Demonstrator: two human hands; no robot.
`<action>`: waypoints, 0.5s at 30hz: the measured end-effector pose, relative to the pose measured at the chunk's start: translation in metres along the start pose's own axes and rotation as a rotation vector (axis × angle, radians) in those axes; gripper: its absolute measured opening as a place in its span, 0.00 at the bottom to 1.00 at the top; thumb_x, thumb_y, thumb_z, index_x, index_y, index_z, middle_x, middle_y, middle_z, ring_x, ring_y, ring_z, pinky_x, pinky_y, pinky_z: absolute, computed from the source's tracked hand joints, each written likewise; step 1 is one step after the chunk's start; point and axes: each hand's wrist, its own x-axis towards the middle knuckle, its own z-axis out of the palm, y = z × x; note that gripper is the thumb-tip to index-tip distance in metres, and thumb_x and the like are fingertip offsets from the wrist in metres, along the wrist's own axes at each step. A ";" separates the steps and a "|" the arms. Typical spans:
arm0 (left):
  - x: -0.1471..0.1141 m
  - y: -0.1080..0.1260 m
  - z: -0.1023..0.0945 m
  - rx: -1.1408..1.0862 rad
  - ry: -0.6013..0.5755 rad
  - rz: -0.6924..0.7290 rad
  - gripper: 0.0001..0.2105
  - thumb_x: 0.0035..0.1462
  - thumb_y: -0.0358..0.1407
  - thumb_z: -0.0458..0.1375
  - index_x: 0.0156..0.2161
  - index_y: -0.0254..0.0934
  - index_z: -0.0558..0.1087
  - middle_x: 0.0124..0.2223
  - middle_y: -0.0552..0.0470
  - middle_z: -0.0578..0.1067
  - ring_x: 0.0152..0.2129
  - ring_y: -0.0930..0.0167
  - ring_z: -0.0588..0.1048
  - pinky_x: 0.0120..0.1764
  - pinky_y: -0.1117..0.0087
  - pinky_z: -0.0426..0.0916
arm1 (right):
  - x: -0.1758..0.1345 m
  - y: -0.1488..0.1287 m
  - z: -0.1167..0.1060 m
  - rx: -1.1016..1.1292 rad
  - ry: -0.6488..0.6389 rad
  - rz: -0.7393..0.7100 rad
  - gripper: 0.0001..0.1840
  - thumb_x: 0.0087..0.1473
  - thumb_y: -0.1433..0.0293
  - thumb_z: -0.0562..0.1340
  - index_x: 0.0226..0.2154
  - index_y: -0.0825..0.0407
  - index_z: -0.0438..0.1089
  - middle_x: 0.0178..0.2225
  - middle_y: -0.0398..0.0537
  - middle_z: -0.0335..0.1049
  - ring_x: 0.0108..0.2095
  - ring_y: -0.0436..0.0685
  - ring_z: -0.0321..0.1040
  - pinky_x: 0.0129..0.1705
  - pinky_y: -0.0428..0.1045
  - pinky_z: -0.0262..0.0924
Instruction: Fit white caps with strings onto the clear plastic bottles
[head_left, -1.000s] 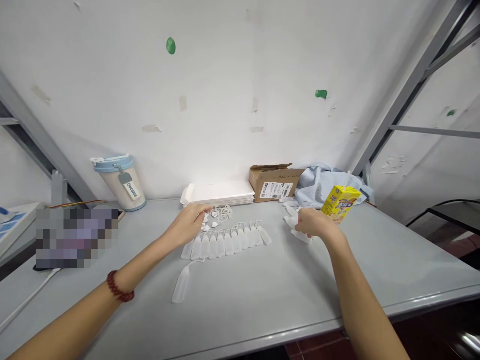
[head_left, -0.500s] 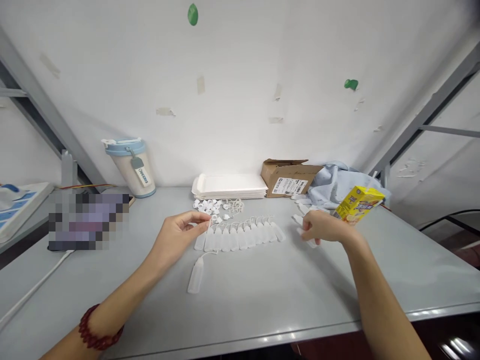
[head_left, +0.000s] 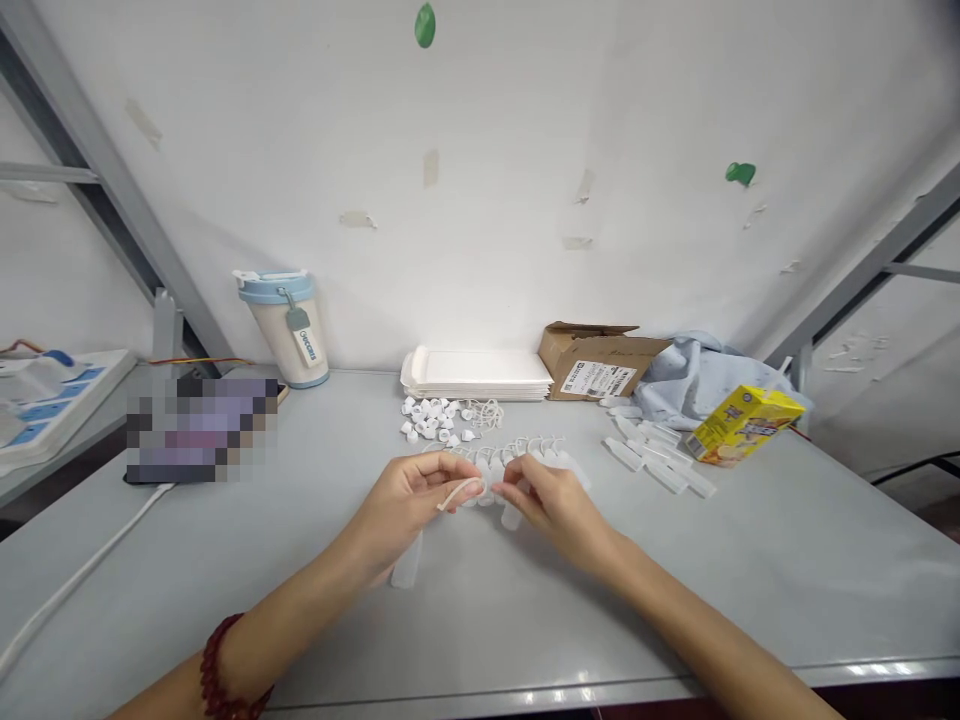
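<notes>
My left hand [head_left: 420, 495] pinches a thin white curved tube or cord [head_left: 457, 491] between thumb and fingertips. Close beside it, my right hand [head_left: 551, 500] is closed, with the lower end of a small translucent plastic bottle [head_left: 512, 517] showing beneath its fingers. Behind both hands lies a row of similar bottles [head_left: 486, 470] with thin white cords at their tops, partly covered by my fingers. A single bottle [head_left: 406, 567] lies partly hidden under my left hand. White caps [head_left: 429, 418] are piled farther back, beside a small heap of cords [head_left: 491, 414].
Loose bottles [head_left: 660, 455] lie at right beside a yellow box [head_left: 746, 425]. Behind are a stack of white trays [head_left: 480, 372], a cardboard box [head_left: 607, 365] and a light blue cloth [head_left: 697, 380]. A tumbler [head_left: 289, 335] and a phone [head_left: 202, 430] with a cable stand left.
My right hand has come left from the loose bottles to meet my left hand, bringing a bottle. My left hand has moved right and nearer to me, away from the caps. The view shifted slightly.
</notes>
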 end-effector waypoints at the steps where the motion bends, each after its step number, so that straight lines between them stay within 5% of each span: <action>1: 0.000 -0.001 0.001 0.002 -0.004 -0.009 0.11 0.47 0.43 0.62 0.33 0.37 0.75 0.29 0.52 0.74 0.27 0.72 0.70 0.33 0.71 0.65 | -0.002 0.001 0.004 -0.051 -0.004 -0.059 0.13 0.59 0.60 0.51 0.31 0.52 0.60 0.24 0.45 0.70 0.21 0.50 0.65 0.23 0.44 0.55; 5: 0.001 -0.006 0.001 -0.032 -0.042 -0.035 0.10 0.47 0.41 0.62 0.33 0.37 0.75 0.33 0.51 0.76 0.31 0.70 0.73 0.35 0.70 0.67 | -0.009 0.001 0.014 -0.151 -0.041 -0.178 0.16 0.56 0.57 0.56 0.39 0.52 0.61 0.29 0.48 0.72 0.23 0.53 0.67 0.24 0.46 0.56; 9: 0.003 -0.008 0.001 -0.023 -0.064 -0.023 0.09 0.48 0.39 0.62 0.34 0.37 0.75 0.35 0.50 0.77 0.34 0.68 0.74 0.38 0.69 0.69 | -0.009 -0.007 0.018 -0.022 -0.096 -0.086 0.27 0.51 0.60 0.63 0.48 0.55 0.56 0.31 0.48 0.72 0.24 0.53 0.66 0.26 0.46 0.58; 15: 0.004 -0.009 0.003 0.006 -0.063 -0.026 0.08 0.47 0.38 0.62 0.33 0.36 0.75 0.32 0.51 0.77 0.30 0.69 0.74 0.34 0.70 0.69 | -0.007 -0.012 0.017 0.151 -0.189 -0.051 0.17 0.52 0.65 0.62 0.43 0.52 0.61 0.34 0.47 0.70 0.28 0.52 0.65 0.31 0.47 0.61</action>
